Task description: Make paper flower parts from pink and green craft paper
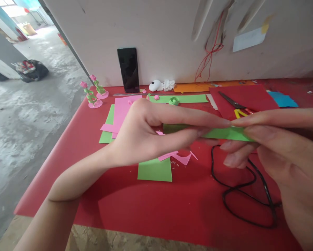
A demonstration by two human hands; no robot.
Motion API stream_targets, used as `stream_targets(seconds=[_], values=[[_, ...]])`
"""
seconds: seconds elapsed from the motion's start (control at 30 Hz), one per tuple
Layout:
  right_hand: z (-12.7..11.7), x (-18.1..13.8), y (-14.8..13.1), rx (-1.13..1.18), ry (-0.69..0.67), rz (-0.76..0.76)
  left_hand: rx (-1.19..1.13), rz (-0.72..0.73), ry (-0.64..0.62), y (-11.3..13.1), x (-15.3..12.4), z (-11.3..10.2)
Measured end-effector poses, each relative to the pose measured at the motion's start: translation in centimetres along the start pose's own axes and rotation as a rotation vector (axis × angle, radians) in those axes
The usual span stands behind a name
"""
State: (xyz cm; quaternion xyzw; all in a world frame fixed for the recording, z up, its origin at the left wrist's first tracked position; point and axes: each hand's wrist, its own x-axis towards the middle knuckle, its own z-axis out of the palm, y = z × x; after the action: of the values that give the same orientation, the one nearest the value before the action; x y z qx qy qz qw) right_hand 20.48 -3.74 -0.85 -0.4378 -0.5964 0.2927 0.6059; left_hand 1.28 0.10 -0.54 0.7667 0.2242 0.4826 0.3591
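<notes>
Green paper strip (228, 134) — in the pinched fingers of left hand (138, 136) and right hand (288, 153) — above red table (187, 209).

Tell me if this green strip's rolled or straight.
Straight where visible: the green strip runs uncurled between left hand and right hand.

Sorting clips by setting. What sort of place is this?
Likely a paper-craft workstation, perhaps in a workshop: the held green paper strip, the scissors, and two small pink-and-green flowers, apparently paper, standing on the red-covered table.
</notes>
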Motion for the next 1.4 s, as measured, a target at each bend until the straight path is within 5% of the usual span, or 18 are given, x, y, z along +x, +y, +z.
stream_targets(seconds=[0.3,0.6,0.8,0.93,1.03,1.13,1.4], values=[[0.6,0.7,-0.1,-0.098,0.073,0.030,0.233,0.217,-0.062,0.0,0.5,-0.3],[0.5,0.4,-0.4,-0.075,0.069,0.090,0.083,0.026,-0.012,0.1,-0.1,-0.1],[0.6,0.5,-0.4,-0.064,0.037,0.057,0.017,0.037,-0.001,0.2,-0.1,-0.2],[0.4,0.5,-0.5,-0.069,0.079,0.066,-0.038,-0.186,0.016,1.0,0.4,0.3],[-0.3,1.1,0.0,-0.059,-0.030,0.016,-0.086,-0.338,0.009,1.4,0.7,0.6],[-0.8,1.5,0.4,-0.060,-0.096,-0.026,-0.113,-0.286,0.047,1.4,0.5,0.5],[0.1,0.4,-0.3,-0.099,0.008,0.035,0.000,-0.136,0.028,0.9,0.2,-0.2]])
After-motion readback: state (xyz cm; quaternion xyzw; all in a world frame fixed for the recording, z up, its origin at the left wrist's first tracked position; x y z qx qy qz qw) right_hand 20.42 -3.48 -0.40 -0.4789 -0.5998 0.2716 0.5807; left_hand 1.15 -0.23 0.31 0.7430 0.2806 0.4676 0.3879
